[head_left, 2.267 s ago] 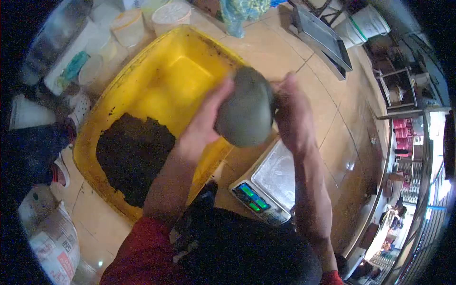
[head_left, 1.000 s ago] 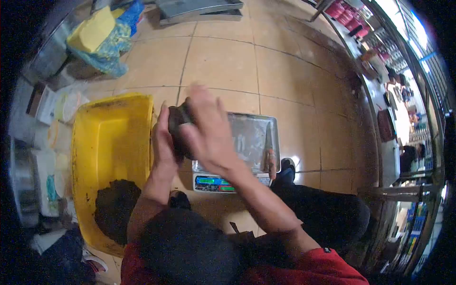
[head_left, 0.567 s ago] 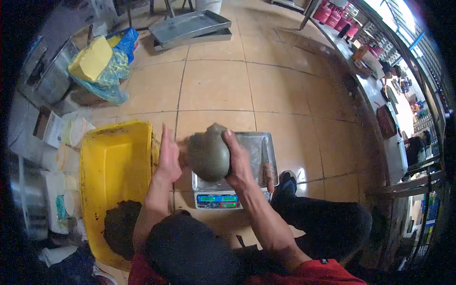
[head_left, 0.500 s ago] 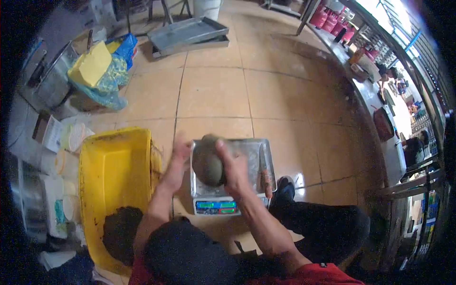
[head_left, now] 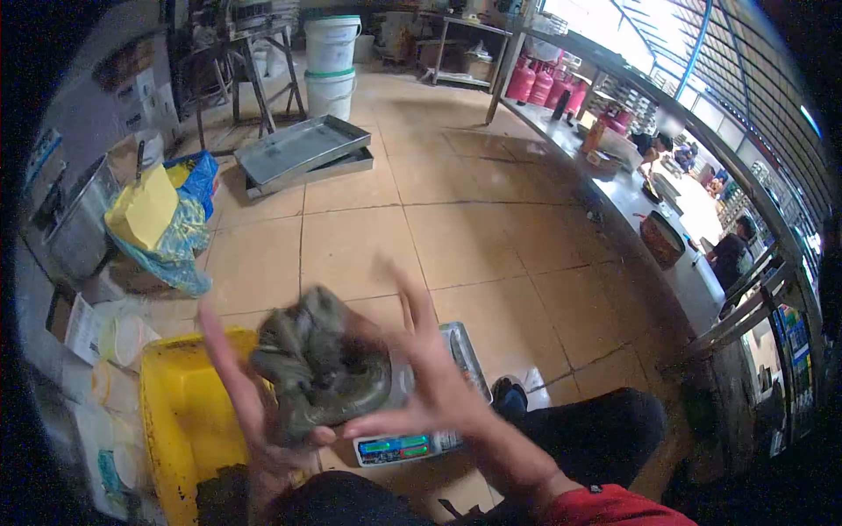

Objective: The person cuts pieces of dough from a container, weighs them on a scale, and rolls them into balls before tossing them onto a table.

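A lump of dark grey-green dough (head_left: 329, 364), folded and creased on top, is raised in front of me above the floor. My left hand (head_left: 250, 412) cups it from the left and below, thumb by its lower edge. At its right side my right hand (head_left: 438, 377) has its fingers and thumb spread wide; whether it touches the lump is blurred. Behind my hands stands a digital scale (head_left: 395, 449) with a lit display and a metal pan (head_left: 465, 346), partly hidden. The yellow tub (head_left: 175, 412) to the left holds more dark material (head_left: 224, 498).
Metal trays (head_left: 307, 149) lie on the tiled floor ahead, near stacked white buckets (head_left: 330, 61). A yellow and blue plastic bag (head_left: 158, 219) is at the left, above lidded containers (head_left: 123, 342). Along the right runs a long worktable (head_left: 614, 188) with people beyond it.
The lump has come up off the scale's pan toward me and left, turning to show a creased side. My right hand has opened from around it. The camera view has tilted upward.
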Demonstrator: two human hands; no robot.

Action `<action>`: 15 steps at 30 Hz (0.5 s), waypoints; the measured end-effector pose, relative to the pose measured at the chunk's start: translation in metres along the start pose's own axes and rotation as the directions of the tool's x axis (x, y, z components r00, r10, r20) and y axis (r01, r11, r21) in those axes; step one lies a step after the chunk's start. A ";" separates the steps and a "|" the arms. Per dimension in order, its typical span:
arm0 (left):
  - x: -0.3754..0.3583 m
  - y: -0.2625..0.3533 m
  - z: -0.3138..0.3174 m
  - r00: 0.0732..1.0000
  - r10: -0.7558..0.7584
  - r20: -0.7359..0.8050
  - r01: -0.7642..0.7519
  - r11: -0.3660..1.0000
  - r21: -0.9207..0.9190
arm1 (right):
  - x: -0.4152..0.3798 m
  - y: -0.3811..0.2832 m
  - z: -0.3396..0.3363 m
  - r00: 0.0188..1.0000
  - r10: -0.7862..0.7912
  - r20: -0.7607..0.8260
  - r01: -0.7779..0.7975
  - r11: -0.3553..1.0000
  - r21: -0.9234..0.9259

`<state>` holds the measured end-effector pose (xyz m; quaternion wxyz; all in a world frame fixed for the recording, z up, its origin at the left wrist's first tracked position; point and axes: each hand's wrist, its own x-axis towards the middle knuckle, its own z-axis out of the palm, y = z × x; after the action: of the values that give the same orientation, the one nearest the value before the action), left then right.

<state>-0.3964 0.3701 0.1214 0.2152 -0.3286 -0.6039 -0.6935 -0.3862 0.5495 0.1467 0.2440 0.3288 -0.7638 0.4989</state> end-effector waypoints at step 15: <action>0.046 0.003 0.025 0.908 -0.394 -0.143 0.418 0.878 0.232 | 0.015 0.035 0.018 0.998 -0.054 -0.037 0.053 0.998 -0.017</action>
<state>-0.4213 0.3989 0.1583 0.1331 -0.1317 -0.7338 -0.6530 -0.4229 0.5386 0.1292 0.2741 0.3378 -0.7540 0.4923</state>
